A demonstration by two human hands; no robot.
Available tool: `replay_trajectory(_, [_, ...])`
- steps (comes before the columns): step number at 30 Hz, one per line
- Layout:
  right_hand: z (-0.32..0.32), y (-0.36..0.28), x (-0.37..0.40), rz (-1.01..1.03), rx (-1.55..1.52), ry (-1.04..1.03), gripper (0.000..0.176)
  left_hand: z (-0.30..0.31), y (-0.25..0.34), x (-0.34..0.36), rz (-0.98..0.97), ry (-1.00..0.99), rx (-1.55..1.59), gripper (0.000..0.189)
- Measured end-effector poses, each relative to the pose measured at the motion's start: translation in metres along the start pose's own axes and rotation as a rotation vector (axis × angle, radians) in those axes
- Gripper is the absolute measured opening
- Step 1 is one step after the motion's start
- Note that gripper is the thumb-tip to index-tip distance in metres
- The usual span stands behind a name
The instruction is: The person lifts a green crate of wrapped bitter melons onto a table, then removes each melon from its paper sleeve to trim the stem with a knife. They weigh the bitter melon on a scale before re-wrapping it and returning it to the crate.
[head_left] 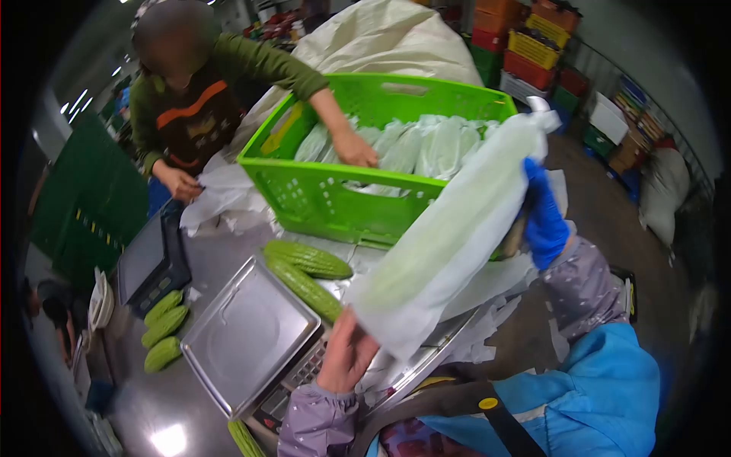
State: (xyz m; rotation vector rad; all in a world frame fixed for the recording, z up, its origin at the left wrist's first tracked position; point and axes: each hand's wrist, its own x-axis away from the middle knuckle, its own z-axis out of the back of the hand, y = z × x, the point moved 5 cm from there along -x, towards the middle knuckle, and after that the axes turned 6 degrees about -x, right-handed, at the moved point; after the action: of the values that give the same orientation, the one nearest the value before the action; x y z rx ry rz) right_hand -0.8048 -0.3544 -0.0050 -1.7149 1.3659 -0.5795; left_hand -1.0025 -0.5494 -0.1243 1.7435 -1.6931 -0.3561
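Observation:
A long pale green vegetable wrapped in thin white paper (pixel 457 228) slants across the front of a green crate (pixel 343 202). Bare, my left hand (pixel 348 354) holds its lower end, fingers partly hidden behind the paper. My right hand (pixel 544 217), in a blue glove, grips the upper part from the right side. Inside the crate lie several wrapped vegetables (pixel 442 148). Unwrapped green gourds (pixel 304 286) rest between the crate and a metal-topped scale (pixel 251 335).
Across the table a co-worker (pixel 183 99) reaches one hand into the crate, the other at white paper (pixel 228 194). A second scale (pixel 152 263) and small gourds (pixel 164 331) stand left. Stacked crates (pixel 533 49) are at the back right.

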Motion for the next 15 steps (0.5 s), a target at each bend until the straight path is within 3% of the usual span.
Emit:
replay_trajectory(1, [-0.007,0.004,0.01,-0.035,0.066,-0.047,0.045,0.002,-0.012,-0.002,0.12,-0.015,0.133,0.042])
replay_trajectory(3, [-0.023,0.008,0.025,-0.043,0.136,-0.117,0.047,0.007,-0.016,-0.008,0.117,-0.072,0.064,0.049])
replay_trajectory(5, [-0.028,0.011,0.036,-0.146,0.342,-0.25,0.05,0.005,0.0,-0.009,-0.136,-0.133,-0.372,0.056])
replay_trajectory(7, [-0.049,0.016,0.047,-0.15,0.373,-0.359,0.057,-0.005,0.008,-0.005,-0.135,-0.055,-0.399,0.055])
replay_trajectory(9, [-0.053,0.036,0.057,-0.214,0.428,-0.434,0.059,-0.026,0.02,-0.001,-0.357,-0.143,-0.713,0.054])
replay_trajectory(13, [-0.059,0.077,0.076,-0.352,0.415,-0.516,0.061,-0.059,0.056,0.008,-0.705,-0.042,-1.087,0.048])
replay_trajectory(14, [-0.059,0.084,0.08,-0.377,0.434,-0.529,0.062,-0.061,0.063,0.005,-0.703,-0.028,-1.091,0.048])
replay_trajectory(15, [-0.059,0.089,0.084,-0.401,0.454,-0.541,0.062,-0.061,0.064,0.0,-0.571,-0.097,-0.997,0.046])
